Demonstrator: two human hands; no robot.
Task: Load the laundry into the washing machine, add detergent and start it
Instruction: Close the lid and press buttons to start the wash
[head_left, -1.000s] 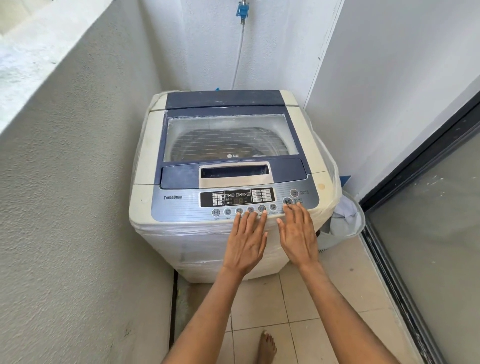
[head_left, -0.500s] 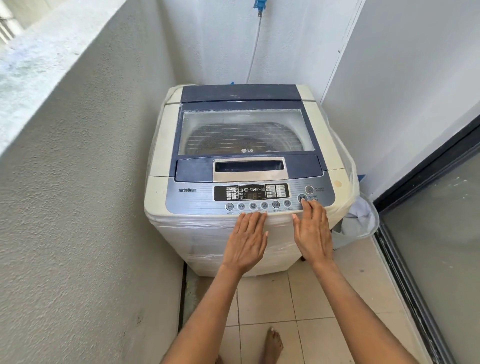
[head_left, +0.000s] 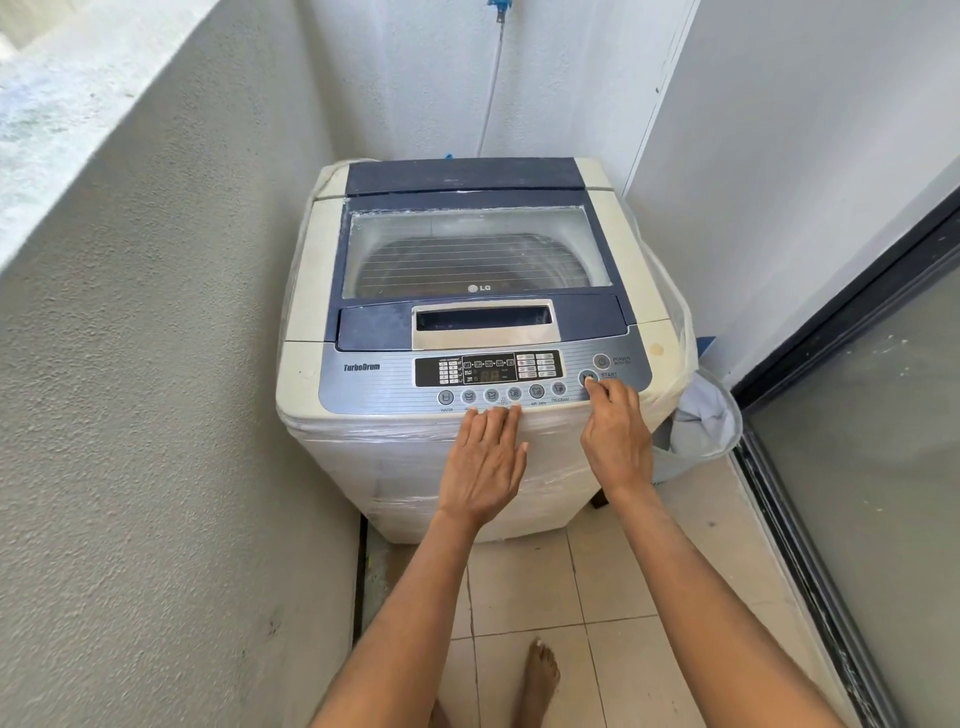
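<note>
R hand (head_left: 618, 436) has shifted right since a sec ago; index now on START btn (head_left: 588, 376), other fingers loosely curled. L hand (head_left: 485, 457) flat, fingers together, on washer (head_left: 395, 467) front edge. Lid shut, display lit: prob. final step.

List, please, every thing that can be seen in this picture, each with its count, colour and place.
washing machine: one, cream with blue top, in the corner, lid closed
control panel: one, silver-blue, front of the top
start button: one, dark, right end of panel
hose: one, pale, on the back wall
laundry basket: one, pale, right of the machine, grey cloth inside
floor tiles: cream, below
left hand: one, fingers straight, on the panel's front edge
right hand: one, a fingertip on the start button
foot: one, bare, on the tiles
</note>
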